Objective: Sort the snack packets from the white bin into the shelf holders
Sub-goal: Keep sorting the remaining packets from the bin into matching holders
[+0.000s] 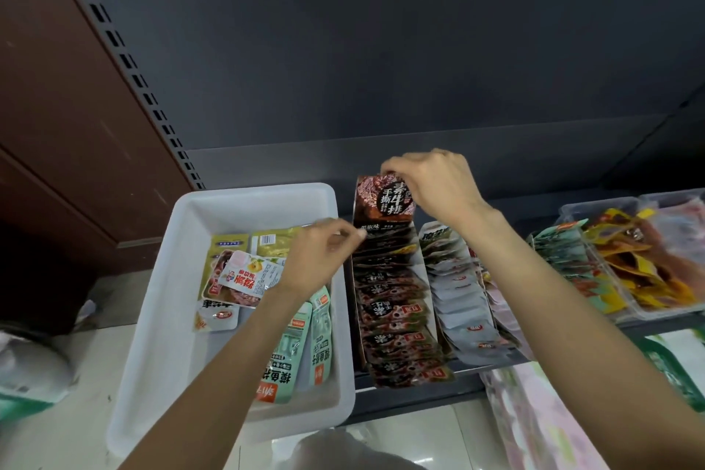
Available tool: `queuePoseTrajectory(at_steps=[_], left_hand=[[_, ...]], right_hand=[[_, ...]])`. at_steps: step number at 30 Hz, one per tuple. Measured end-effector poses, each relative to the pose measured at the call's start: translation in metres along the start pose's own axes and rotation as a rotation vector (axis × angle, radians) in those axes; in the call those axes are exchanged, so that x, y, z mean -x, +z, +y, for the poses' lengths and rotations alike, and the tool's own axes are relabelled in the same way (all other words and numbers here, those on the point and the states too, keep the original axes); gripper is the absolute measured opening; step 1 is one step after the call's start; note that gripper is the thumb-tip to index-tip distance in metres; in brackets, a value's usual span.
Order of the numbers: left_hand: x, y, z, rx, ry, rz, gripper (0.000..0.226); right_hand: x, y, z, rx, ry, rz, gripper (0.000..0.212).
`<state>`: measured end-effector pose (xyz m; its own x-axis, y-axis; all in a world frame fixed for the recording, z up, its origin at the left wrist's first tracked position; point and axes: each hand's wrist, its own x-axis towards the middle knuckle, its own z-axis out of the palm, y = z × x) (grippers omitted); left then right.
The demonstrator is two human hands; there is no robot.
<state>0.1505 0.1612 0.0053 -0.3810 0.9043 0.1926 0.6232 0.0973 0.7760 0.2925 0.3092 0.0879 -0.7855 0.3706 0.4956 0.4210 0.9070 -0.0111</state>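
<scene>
While several packets lie loose in the white bin [164,301], the sorting looks, by my judgement, partly done and not near its end. Left in the bin are two pale green packets [301,347] against its right wall, a white packet with red print [250,277] lying on a yellow-green one [229,246], and a small whitish one [217,313] below them. On the shelf, the dark holder [389,301] just right of the bin is already packed with dark brown packets from front to back, and the next holder of grey-white packets [463,301] is likewise full.

The right hand [431,183] pinches the top edge of a dark brown packet [383,202] at the far end of the dark holder. That packet stands upright, its printed face turned toward the person, its long axis running up and down, its lower edge down among the row. The left hand [320,259] hovers over the bin's right wall, fingers curled, fingertips at the holder's near-left edge; whether it pinches anything I cannot tell. Further right, clear trays [595,208] hold green and orange packets.
</scene>
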Motion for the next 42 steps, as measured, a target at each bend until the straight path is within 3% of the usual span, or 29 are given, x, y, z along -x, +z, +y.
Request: queuePoseTrajectory(at_steps=[3, 6, 9, 15, 18, 20, 22, 30, 33, 36, 38, 40, 42], left_hand=[[-0.016, -0.005, -0.001, 0.077, -0.227, 0.016, 0.017], [-0.030, -0.006, 0.000, -0.102, -0.163, -0.065, 0.014], [-0.037, -0.004, 0.002, -0.277, -0.070, -0.022, 0.012], [-0.043, 0.002, 0.002, -0.425, -0.040, -0.054, 0.015], [-0.039, -0.007, -0.006, -0.213, -0.067, -0.125, 0.010], [-0.032, -0.016, -0.012, 0.031, -0.165, -0.172, 0.029], [-0.025, -0.019, -0.017, 0.150, -0.194, -0.193, 0.033], [-0.011, -0.012, -0.007, 0.139, -0.164, -0.175, 0.024], [-0.001, -0.020, -0.009, 0.101, -0.125, -0.064, 0.028], [0.026, -0.035, -0.018, 0.052, -0.107, 0.267, 0.020], [0.050, -0.047, -0.028, -0.015, -0.158, 0.437, 0.014], [0.073, -0.056, -0.047, -0.115, -0.226, 0.451, 0.011], [0.092, -0.061, -0.068, -0.221, -0.360, 0.257, 0.011]], right_hand=[[0.007, 0.004, 0.002, -0.034, -0.016, 0.019, 0.037], [0.011, 0.004, 0.003, -0.038, -0.005, 0.039, 0.035], [0.013, 0.003, 0.003, -0.031, -0.006, 0.064, 0.037], [0.012, 0.005, -0.002, 0.042, -0.064, 0.032, 0.046], [0.012, 0.006, -0.004, 0.095, -0.098, -0.056, 0.042], [0.017, 0.015, -0.010, 0.117, -0.109, -0.168, 0.036], [0.022, 0.029, -0.014, 0.109, -0.067, -0.301, 0.032], [0.012, 0.046, -0.018, -0.048, 0.128, -0.525, 0.022], [0.019, 0.028, -0.021, -0.227, 0.250, -0.358, 0.017], [0.034, 0.004, -0.051, -0.493, 0.277, 0.043, 0.017], [0.041, 0.001, -0.084, -0.566, 0.247, 0.091, 0.016], [0.043, 0.015, -0.119, -0.543, 0.163, -0.064, 0.016], [0.042, 0.044, -0.149, -0.446, 0.057, -0.387, 0.022]])
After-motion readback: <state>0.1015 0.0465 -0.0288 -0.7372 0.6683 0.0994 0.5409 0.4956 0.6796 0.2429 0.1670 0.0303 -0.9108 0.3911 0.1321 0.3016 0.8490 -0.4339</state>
